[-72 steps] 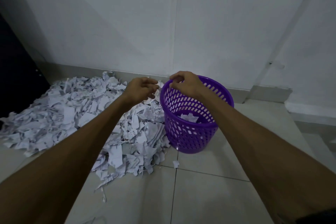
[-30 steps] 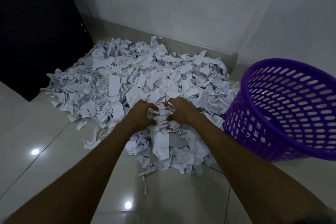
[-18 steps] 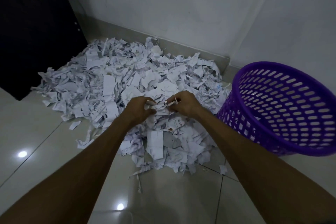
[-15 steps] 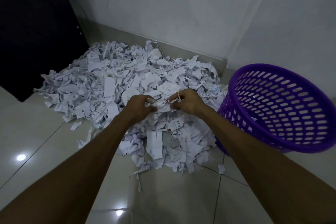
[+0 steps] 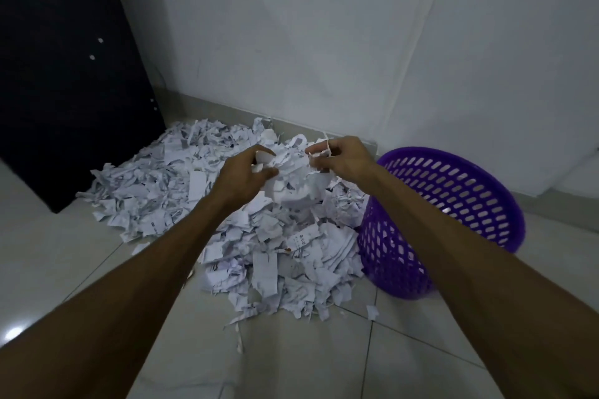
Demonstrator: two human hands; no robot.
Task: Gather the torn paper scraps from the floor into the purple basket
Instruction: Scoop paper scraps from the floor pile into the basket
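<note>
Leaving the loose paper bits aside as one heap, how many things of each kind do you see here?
Bare hands: 2, the left hand and right hand, together holding a bunch of scraps.
Purple perforated plastic basket: 1
Heap of torn white paper scraps on the floor: 1
Dark cabinet panel: 1
Total: 5

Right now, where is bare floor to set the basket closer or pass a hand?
Bare tile lies left of the paper pile, beside the dark panel, and in front of the pile's near edge. Crowded: the pile touches the purple basket and runs back to the wall.
</note>
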